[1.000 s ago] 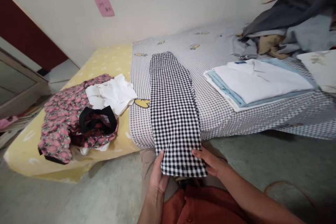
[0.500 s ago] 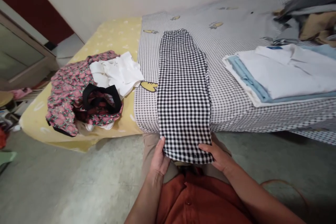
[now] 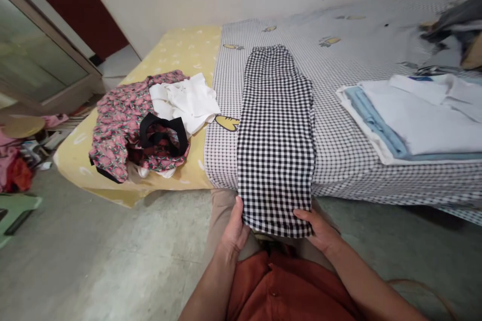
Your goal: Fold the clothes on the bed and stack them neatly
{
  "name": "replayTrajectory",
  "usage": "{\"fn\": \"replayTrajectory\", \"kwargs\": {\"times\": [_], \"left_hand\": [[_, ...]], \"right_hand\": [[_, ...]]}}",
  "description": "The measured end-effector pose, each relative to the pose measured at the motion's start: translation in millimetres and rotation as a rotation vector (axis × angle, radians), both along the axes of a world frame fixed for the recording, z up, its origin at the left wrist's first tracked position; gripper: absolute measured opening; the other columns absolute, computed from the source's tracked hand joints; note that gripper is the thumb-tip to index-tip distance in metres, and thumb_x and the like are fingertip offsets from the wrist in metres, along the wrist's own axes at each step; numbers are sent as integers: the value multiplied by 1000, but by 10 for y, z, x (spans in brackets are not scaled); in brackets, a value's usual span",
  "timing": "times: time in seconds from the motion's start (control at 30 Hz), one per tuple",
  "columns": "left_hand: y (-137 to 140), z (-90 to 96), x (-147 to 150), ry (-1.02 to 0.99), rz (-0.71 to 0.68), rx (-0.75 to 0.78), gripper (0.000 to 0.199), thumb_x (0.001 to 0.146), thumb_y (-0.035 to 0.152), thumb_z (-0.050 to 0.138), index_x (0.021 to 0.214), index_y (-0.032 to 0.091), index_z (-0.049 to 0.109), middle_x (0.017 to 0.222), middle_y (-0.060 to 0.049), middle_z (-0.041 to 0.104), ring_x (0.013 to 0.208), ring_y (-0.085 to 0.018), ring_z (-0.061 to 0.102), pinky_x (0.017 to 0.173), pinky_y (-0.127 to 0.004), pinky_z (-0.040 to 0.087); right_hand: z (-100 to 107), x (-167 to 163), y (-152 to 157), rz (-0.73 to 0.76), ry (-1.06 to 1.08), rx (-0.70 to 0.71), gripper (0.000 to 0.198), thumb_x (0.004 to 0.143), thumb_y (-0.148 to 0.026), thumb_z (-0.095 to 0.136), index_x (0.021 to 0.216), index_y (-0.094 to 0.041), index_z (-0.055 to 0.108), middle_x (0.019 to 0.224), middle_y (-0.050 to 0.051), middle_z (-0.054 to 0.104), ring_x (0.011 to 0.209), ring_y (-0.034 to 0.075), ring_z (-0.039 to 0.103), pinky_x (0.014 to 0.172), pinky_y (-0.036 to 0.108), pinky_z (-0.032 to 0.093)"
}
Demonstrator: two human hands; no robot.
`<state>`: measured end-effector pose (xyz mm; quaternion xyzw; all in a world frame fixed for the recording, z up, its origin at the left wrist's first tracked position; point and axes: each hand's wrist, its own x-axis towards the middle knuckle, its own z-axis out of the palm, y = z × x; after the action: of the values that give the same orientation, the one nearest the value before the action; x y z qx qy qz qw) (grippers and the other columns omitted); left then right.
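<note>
Black-and-white checked pants [image 3: 276, 135], folded lengthwise, lie with the gathered waist end toward the wall on the bed [image 3: 339, 170]. Their near end hangs past the bed's front edge, over my lap. At the lower left corner my left hand [image 3: 236, 228] grips the cloth, thumb along the side and fingers tucked underneath. My right hand [image 3: 318, 228] pinches the lower right corner, its thumb on top and its other fingers hidden below the fabric.
Left of the pants lie a pink floral garment with a black band [image 3: 120, 120] and a crumpled white cloth [image 3: 184, 103]. On the right sits a stack of folded shirts [image 3: 433, 115]; behind it is a dark clothes pile [image 3: 459, 25]. A green stool [image 3: 18, 210] stands on the floor.
The view has turned a little to the left, so everything on the bed appears shifted right. Both hands keep their hold on the pants' near end, which lies much as before.
</note>
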<state>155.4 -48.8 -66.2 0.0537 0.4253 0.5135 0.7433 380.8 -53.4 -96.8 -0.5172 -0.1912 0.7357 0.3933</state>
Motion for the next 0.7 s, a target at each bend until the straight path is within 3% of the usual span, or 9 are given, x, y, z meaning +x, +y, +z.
{"fn": "replayTrajectory", "kwargs": {"times": [0.13,0.23,0.5,0.7], "left_hand": [[-11,27,27,142,-69,80,53,67,54,87,105,19,76,119,-10,77,132,-33,59,117,-46,41],[1,75,46,198,-86,91,48,68,58,84,94,18,78,111,-11,80,126,-34,63,113,-47,45],[-17,158,21,200,-112,100,50,69,60,82,93,16,78,103,-12,81,115,-33,69,105,-45,49],[-101,155,-42,392,-177,67,56,60,72,81,79,19,75,87,-9,80,106,-35,71,97,-46,53]], "right_hand": [[7,-22,-6,-15,73,-22,51,57,-41,88,101,-21,71,100,12,78,111,37,68,103,53,48],[26,-51,-5,-5,79,-21,52,57,-42,88,100,-20,73,100,13,79,111,37,68,105,53,46],[194,-94,14,-11,30,4,61,56,-51,89,106,-21,74,105,12,78,114,36,67,108,54,44],[389,-15,35,-105,5,110,68,58,-55,88,114,-18,74,109,13,78,117,35,65,110,50,43]]}}
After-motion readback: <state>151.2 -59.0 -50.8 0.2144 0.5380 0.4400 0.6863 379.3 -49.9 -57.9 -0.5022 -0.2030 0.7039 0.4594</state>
